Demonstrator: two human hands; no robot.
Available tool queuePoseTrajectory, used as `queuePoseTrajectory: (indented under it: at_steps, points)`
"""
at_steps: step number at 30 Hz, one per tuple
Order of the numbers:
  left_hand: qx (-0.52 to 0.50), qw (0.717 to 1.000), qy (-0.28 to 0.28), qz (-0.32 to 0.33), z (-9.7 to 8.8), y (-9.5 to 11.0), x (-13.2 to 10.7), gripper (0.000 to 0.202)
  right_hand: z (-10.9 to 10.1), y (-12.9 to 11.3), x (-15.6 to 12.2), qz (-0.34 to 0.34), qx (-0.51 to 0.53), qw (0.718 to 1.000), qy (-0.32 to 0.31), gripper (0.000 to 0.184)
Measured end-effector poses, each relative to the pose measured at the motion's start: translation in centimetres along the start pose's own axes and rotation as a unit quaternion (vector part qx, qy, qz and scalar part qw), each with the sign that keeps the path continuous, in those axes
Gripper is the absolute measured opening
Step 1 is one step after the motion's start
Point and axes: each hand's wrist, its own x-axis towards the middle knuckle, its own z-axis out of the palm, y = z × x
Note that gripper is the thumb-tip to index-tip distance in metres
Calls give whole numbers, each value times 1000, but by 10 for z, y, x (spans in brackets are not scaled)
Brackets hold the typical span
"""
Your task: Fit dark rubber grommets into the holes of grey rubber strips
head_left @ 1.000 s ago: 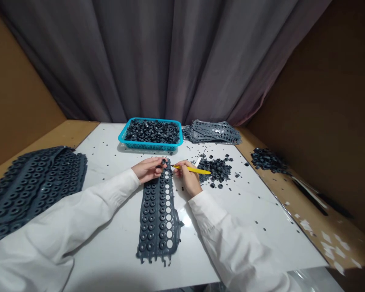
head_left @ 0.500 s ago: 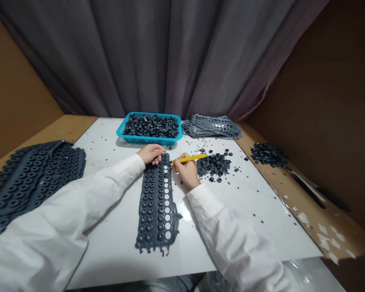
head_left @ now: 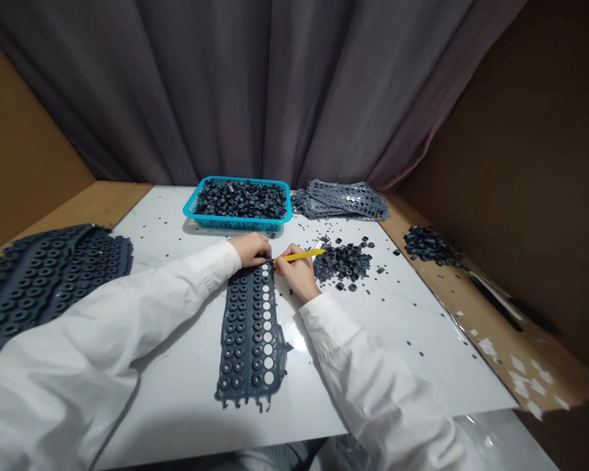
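Note:
A dark grey rubber strip (head_left: 248, 333) full of moulded rings lies lengthwise on the white board (head_left: 177, 392); its right-hand column is a row of empty holes. My left hand (head_left: 250, 248) is curled over the strip's far end, fingers pressed together on it. My right hand (head_left: 294, 271) grips a yellow pen-like tool (head_left: 302, 255), whose tip points left at the strip's top edge, close to my left fingers. A heap of loose dark rings (head_left: 343, 261) lies just right of my right hand.
A blue basket (head_left: 191, 210) filled with dark rings stands at the back. Punched-out strips (head_left: 346, 199) are stacked behind right, unworked sheets (head_left: 44, 275) at the left. Another ring heap (head_left: 429, 245), dark tools (head_left: 500, 301) and white scraps lie on the wooden ledge at the right.
My left hand has shifted from pinching a ring at the strip's tip to covering the strip's far end. The yellow tool has swung from slanting down-right to nearly level, tip closer to the strip.

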Motion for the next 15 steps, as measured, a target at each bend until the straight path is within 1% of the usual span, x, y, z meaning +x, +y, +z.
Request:
queuePoseTrajectory:
  at_steps: [3, 6, 9, 12, 15]
  points:
    - [36, 998, -34, 36, 0, 0, 6, 13, 1, 0, 3, -11, -26, 1000, 2, 11]
    - [58, 996, -41, 44, 4, -1, 11, 9, 0, 0, 5, -12, -41, 999, 0, 11]
    - [67, 997, -16, 38, 12, -3, 7, 14, 0, -1, 5, -13, -52, 999, -4, 12]
    - [59, 997, 22, 33, 18, -7, -5, 13, -1, -2, 5, -10, -58, 998, -10, 13]
    - [43, 997, 57, 32, 23, -11, -16, 16, -1, -3, 5, -7, -59, 998, -12, 13]
